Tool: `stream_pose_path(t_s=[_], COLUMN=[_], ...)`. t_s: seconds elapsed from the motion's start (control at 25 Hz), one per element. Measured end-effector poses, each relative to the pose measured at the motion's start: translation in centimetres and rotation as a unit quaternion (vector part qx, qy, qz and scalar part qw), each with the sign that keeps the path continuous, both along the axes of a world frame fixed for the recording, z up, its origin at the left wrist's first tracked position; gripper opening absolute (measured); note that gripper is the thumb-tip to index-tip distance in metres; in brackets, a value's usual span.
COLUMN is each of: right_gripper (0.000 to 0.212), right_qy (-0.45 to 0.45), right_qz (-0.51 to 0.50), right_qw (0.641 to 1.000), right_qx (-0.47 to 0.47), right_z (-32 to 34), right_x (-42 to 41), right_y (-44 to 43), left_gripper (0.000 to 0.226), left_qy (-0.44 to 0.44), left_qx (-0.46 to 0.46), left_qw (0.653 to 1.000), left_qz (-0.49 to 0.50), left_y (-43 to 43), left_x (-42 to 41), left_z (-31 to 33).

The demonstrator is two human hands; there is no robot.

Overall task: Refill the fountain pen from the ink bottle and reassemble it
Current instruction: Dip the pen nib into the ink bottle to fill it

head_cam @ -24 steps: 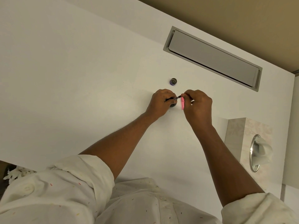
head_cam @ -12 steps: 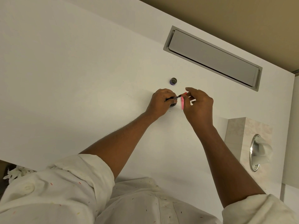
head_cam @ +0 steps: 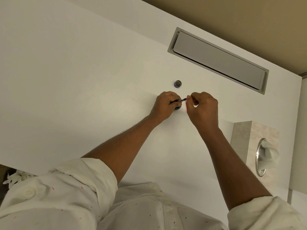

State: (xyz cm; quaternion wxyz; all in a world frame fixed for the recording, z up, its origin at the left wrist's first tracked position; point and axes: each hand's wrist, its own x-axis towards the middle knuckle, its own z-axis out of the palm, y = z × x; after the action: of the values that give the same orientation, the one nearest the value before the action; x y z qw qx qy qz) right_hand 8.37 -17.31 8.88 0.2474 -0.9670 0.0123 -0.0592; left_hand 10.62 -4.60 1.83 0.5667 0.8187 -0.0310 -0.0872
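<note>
- Pen section [head_cam: 180,101]: dark, slim, pinched in curled fingers of left hand [head_cam: 166,103], tip pointing to 3 o'clock.
- Right hand [head_cam: 203,107]: fingertips closed narrow on pink barrel [head_cam: 186,106], touching the section's end.
- Ink bottle [head_cam: 177,109]: open, directly under left hand; risk of a knock and spill.
- Bottle cap [head_cam: 177,84]: at 12 o'clock, apart.
- Misaligned threads: risk of ink leak on white table [head_cam: 83,80].

Warm dim overhead light, soft shadows, wide-angle edge distortion.
</note>
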Motion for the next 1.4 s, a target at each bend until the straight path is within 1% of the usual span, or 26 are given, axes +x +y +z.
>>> stream_pose_path(t_s=[0.16,0.24,0.36,0.48,0.72,1.0,1.12,1.28,1.4], right_gripper=[0.028,0.024,0.017,0.013,0.025,0.027,0.024,0.013,0.011], right_qy=[0.001,0.0,-0.003,-0.007,-0.001,-0.008,-0.014,-0.023,-0.017], right_qz=[-0.005,-0.009,-0.024,-0.002,0.003,-0.003,-0.002,-0.007,0.003], right_qw=[1.0,1.0,0.998,0.999,1.0,1.0,1.0,0.998,0.999], right_qx=[-0.009,0.005,0.055,0.049,0.014,0.002,0.006,0.051,0.05], right_z=[-0.14,-0.14,0.21,0.3,0.02,0.01,-0.01,0.08,0.02], right_x=[0.2,0.05,-0.25,-0.3,0.09,0.07,0.09,-0.21,-0.25], right_y=[0.04,0.06,0.07,0.0,-0.13,0.1,0.03,0.25,0.29], left_gripper=[0.01,0.011,0.011,0.011,0.011,0.012,0.012,0.012,0.011], left_qy=[-0.002,-0.006,-0.002,-0.003,0.001,0.001,0.006,0.01,0.009], left_qx=[0.0,-0.001,0.002,0.0,0.0,-0.002,-0.005,-0.001,-0.008], left_qw=[1.0,1.0,1.0,1.0,1.0,1.0,1.0,1.0,1.0], left_qz=[-0.001,-0.001,-0.002,-0.002,-0.001,-0.003,0.0,-0.002,0.0], left_y=[0.01,0.0,-0.02,0.0,-0.05,0.04,0.06,0.01,0.03], left_x=[0.02,0.04,0.07,0.09,0.06,0.09,0.11,0.1,0.07], left_z=[-0.05,-0.12,-0.09,-0.13,-0.22,-0.15,-0.25,-0.19,0.0])
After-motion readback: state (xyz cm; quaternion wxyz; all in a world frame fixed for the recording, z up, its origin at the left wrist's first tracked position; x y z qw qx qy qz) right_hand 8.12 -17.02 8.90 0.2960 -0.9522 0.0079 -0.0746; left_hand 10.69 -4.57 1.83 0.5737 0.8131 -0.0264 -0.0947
